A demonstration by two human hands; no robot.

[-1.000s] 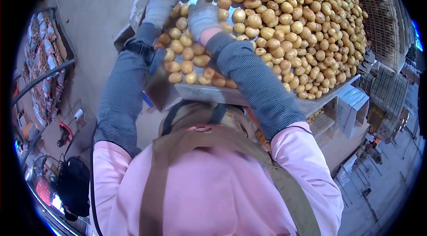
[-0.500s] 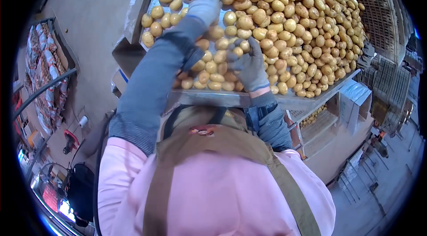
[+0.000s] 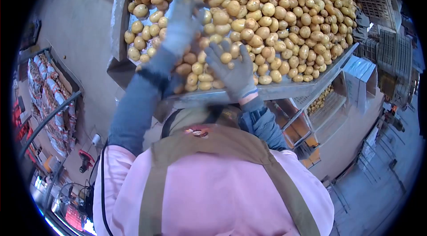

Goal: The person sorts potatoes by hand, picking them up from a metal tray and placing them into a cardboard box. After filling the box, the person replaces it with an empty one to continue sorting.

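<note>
Potatoes [image 3: 306, 19] lie heaped on the counter [image 3: 284, 88]. Near its rim, the right hand [image 3: 237, 74] is spread, small ones against its fingers; tilting could spill them. Beyond, the left hand [image 3: 179, 29] blurs, grip unclear; a hasty sweep could bruise some.

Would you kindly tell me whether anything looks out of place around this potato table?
A small round object lies alone on the floor, oddly apart from the potatoes heaped on the table; it is too small to identify.
</note>
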